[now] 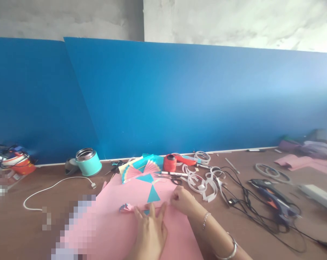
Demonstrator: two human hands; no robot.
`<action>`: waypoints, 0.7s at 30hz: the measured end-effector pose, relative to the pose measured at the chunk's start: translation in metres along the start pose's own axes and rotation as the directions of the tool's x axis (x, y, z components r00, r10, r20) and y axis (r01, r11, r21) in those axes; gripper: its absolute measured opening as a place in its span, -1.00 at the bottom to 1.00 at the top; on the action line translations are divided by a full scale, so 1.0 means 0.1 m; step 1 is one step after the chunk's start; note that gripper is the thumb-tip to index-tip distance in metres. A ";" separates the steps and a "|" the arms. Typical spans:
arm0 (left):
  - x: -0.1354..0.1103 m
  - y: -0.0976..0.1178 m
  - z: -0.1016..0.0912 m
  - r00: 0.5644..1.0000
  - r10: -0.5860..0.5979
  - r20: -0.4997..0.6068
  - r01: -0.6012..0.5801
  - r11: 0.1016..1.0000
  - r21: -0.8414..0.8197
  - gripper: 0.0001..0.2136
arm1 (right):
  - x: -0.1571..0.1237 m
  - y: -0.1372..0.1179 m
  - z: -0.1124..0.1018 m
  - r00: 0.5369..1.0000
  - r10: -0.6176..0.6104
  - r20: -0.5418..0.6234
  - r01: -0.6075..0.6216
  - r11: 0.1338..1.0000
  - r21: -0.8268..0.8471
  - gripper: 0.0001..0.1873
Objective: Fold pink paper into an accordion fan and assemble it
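Spread fingers of my left hand (150,225) press down on a folded pink paper strip (142,208), which lies across a large pink paper sheet (109,231). My right hand (183,200) is curled closed at the strip's right end; what its fingertips hold is hidden. A small pleated pink and blue piece (126,208) lies left of my left fingers. Just beyond my hands, blue paper triangles (153,194) rest on the sheet. Behind them sits a pleated pink and blue paper bow (142,170).
Behind the sheet stand a turquoise thermos jar (89,163) and a red round container (169,163). Scissors (176,180) and white tape loops (197,182) lie right of it. Farther right are a glue gun (277,204) and black cables (246,196). A white cable (48,189) curves at left.
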State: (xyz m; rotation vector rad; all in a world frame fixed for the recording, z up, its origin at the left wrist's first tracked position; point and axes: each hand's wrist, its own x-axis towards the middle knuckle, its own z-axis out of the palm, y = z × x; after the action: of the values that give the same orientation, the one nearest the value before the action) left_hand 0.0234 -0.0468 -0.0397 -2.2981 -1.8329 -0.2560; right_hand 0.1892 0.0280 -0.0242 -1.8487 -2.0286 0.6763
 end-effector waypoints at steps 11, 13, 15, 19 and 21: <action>0.08 0.04 -0.15 0.994 -0.039 0.104 0.039 0.999 0.001 -0.54 | -0.34 -0.47 -0.08 0.942 -0.321 0.099 0.336 0.898 -0.283 -0.74; 0.04 0.05 -0.11 0.997 -0.030 0.070 0.029 0.999 0.017 -0.57 | -0.35 -0.50 -0.03 0.952 -0.273 0.140 0.303 0.911 -0.281 -0.70; -0.02 0.04 -0.02 0.999 -0.031 0.017 0.031 0.999 0.021 -0.54 | -0.32 -0.49 0.00 0.965 -0.217 0.145 0.250 0.928 -0.276 -0.68; -0.18 -0.10 0.25 0.996 -0.054 -0.065 0.054 0.999 -0.002 -0.48 | -0.31 -0.47 0.00 0.969 -0.176 0.174 0.227 0.912 -0.341 -0.72; -0.24 -0.22 0.38 0.995 0.005 -0.097 -0.003 1.000 0.014 -0.46 | -0.33 -0.49 0.00 0.966 -0.201 0.165 0.251 0.883 -0.396 -0.73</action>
State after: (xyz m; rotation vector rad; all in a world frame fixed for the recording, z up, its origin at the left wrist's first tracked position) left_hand -0.0023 -0.0551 -0.0812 -2.2382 -1.7774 -0.3476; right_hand 0.1517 -0.0073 0.0045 -1.7649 -2.5791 0.3120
